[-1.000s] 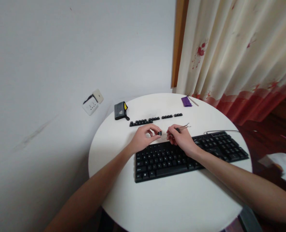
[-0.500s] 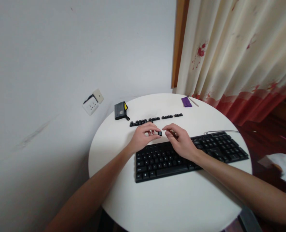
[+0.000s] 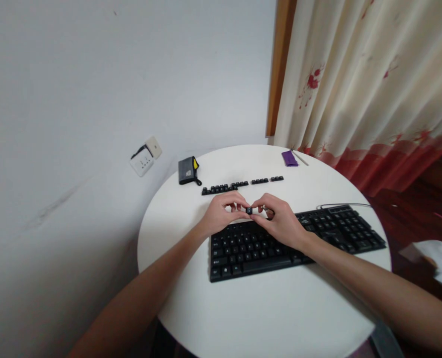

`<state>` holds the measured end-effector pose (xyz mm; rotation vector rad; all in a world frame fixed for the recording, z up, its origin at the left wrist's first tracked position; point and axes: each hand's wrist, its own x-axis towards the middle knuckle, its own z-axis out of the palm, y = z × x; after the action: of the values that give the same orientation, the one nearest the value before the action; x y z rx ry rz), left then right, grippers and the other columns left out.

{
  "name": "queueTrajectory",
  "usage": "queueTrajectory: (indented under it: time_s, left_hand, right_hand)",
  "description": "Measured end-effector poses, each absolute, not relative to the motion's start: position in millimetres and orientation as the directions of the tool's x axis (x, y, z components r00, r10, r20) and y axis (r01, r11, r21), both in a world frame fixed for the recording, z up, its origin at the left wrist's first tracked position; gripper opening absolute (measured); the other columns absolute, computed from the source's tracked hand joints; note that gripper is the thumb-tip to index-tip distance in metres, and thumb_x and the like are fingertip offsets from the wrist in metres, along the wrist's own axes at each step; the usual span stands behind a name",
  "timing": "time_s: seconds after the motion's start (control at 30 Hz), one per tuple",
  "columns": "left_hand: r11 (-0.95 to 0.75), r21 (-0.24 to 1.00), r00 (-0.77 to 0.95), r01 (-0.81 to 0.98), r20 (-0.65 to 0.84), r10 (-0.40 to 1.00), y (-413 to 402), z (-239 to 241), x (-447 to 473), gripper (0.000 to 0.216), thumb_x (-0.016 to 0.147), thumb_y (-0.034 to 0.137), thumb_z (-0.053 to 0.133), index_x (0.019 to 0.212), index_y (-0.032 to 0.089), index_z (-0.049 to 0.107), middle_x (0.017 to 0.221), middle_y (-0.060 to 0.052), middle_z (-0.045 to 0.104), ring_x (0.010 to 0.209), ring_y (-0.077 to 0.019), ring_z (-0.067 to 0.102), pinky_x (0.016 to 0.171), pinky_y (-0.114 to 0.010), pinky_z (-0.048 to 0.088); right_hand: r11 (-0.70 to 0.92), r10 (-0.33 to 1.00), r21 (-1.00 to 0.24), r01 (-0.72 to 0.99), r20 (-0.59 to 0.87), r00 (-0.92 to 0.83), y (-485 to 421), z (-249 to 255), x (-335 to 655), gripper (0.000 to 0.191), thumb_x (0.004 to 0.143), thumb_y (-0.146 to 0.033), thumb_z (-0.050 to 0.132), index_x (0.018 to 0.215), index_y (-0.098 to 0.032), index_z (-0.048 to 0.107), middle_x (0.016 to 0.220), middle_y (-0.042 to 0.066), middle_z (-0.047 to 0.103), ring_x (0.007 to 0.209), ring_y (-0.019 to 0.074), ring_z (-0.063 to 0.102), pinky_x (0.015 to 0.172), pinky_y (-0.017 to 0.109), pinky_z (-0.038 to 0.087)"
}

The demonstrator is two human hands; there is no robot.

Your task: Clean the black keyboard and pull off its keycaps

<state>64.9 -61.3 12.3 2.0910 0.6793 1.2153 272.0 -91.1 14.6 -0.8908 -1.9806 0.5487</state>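
Note:
A small black keycap (image 3: 249, 211) is pinched between the fingertips of both hands, above the back edge of the black keyboard (image 3: 267, 266). My left hand (image 3: 224, 213) grips it from the left, thumb and fingers closed on it. From the right, my right hand (image 3: 276, 219) closes thumb and forefinger on the same keycap, its wrist over the middle of the keyboard. Part of the keyboard's upper rows is hidden under my right hand. Behind the hands, several loose black keycaps (image 3: 221, 189) lie in a broken row.
The round white table (image 3: 265, 308) stands against the wall. A grey pouch (image 3: 187, 170) with a yellow patch lies at the back left. At the back right are a purple cloth (image 3: 290, 159) and a thin pale stick (image 3: 300, 158). The keyboard's cable (image 3: 343, 204) runs along its back.
My right thumb and forefinger have come in and closed on the keycap, which only my left hand held before. The keycap has shifted slightly down. The view has moved a little.

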Motion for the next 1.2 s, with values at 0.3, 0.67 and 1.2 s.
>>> queueTrajectory:
  time_s: [0.3, 0.67, 1.2]
  left_hand:
    - [-0.673, 0.718, 0.199, 0.179, 0.643, 0.739, -55.2, 20.4, 55.0, 0.017, 0.078, 0.034, 0.077, 0.086, 0.019, 0.074, 0.086, -0.006, 0.065, 0.071, -0.0126, 0.058, 0.060, -0.024, 0.046]
    - [-0.602, 0.790, -0.396, 0.114, 0.592, 0.702, -40.8, 25.9, 31.6, 0.033, 0.090, 0.045, 0.059, 0.076, 0.016, 0.065, 0.058, 0.002, 0.053, 0.048, -0.0073, 0.043, 0.045, -0.020, 0.033]
    - [-0.586, 0.809, -0.438, 0.052, 0.546, 0.714, -39.9, 26.7, 25.7, 0.035, 0.091, 0.044, 0.057, 0.071, 0.016, 0.061, 0.052, 0.003, 0.047, 0.045, -0.0071, 0.041, 0.043, -0.020, 0.031]
  right_hand:
    - [0.526, 0.850, -0.727, 0.442, 0.475, -0.229, -79.4, 17.2, 278.1, 0.015, 0.081, -0.028, 0.069, 0.093, -0.019, 0.067, 0.073, -0.001, 0.059, 0.059, 0.0115, 0.047, 0.058, 0.026, 0.039]
    - [0.362, 0.931, -0.614, 0.701, 0.276, -0.239, 0.1, 10.9, 269.2, 0.019, 0.076, -0.029, 0.070, 0.089, -0.016, 0.074, 0.069, 0.002, 0.068, 0.063, 0.0154, 0.060, 0.063, 0.026, 0.041]
    - [0.262, 0.965, -0.464, 0.846, 0.106, -0.240, 32.0, -17.6, 237.1, 0.020, 0.074, -0.026, 0.067, 0.090, -0.017, 0.076, 0.082, 0.009, 0.073, 0.072, 0.0197, 0.065, 0.061, 0.026, 0.040]
